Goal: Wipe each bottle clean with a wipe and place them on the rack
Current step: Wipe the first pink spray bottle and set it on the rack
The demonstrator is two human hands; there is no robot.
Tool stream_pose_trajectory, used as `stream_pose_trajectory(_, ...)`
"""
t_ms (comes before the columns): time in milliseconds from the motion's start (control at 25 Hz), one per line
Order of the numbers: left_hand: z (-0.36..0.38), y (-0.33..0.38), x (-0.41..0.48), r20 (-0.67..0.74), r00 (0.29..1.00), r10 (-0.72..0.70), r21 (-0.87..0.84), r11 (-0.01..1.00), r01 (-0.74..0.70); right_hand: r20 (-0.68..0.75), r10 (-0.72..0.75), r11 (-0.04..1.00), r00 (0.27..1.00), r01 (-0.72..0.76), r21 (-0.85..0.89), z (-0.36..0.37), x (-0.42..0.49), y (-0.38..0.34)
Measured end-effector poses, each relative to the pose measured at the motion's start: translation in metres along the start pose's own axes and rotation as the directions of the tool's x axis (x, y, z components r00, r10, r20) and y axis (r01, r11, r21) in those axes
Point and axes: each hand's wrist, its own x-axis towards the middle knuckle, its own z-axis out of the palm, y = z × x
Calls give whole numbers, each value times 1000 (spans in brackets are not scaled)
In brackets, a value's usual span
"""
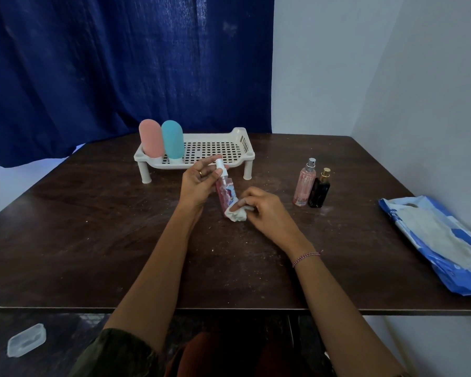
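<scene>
At the middle of the dark wooden table (93, 227), just in front of the rack (215, 148), you hold the spray bottle (225, 191) tilted, its white top toward the rack. Your left hand (199, 183) pinches that top between thumb and fingers; a ring shows on one finger. Your right hand (261, 208) is curled round a crumpled white wipe (237, 214) pressed against the bottle's lower end.

The rack stands near the far edge on short legs. A pink bottle (150, 138) and a teal bottle (172, 140) stand cap-down at its left end, touching; the grid to their right is open. To your right, a pink perfume bottle (305, 186) and a dark bottle (320, 191) stand upright side by side, well apart from the rack. A blue wipe pack (441, 240) lies at the right edge, partly overhanging it.

The spray bottle bears a pictured label; its writing cannot be read. Lettering on the pack and the perfume bottle is too small to tell.

The tabletop is scuffed and flecked with pale specks. A blue curtain (120, 63) hangs behind, a pale wall (365, 63) beside. A clear plastic box (26, 340) lies on the floor, lower left.
</scene>
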Motion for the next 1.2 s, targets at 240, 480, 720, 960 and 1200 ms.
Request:
stream_pose_trajectory(240, 2, -1, 0, 45, 999, 0, -45, 999, 2, -122, 7, 997, 992, -17, -78, 0, -1, -4)
stream_pose_trajectory(480, 1, -2, 0, 78, 997, 4, -86, 996, 3, -97, 60, 997, 993, -54, 64, -2, 1, -1)
stream_pose_trajectory(720, 4, -4, 0, 147, 989, 21, -124, 992, -3, -221, 95, 994, 971, -79, 81, -1, 3, -1)
stream_pose_trajectory(960, 2, -5, 0, 170, 985, 42, -133, 991, -19, -202, 11, 998, 979, 1, 56, -1, 2, 0)
stream_pose_trajectory(1200, 6, -5, -2, 232, 970, 74, -140, 989, -42, -329, 7, 1000, 944, -2, 17, -1, 2, 0)
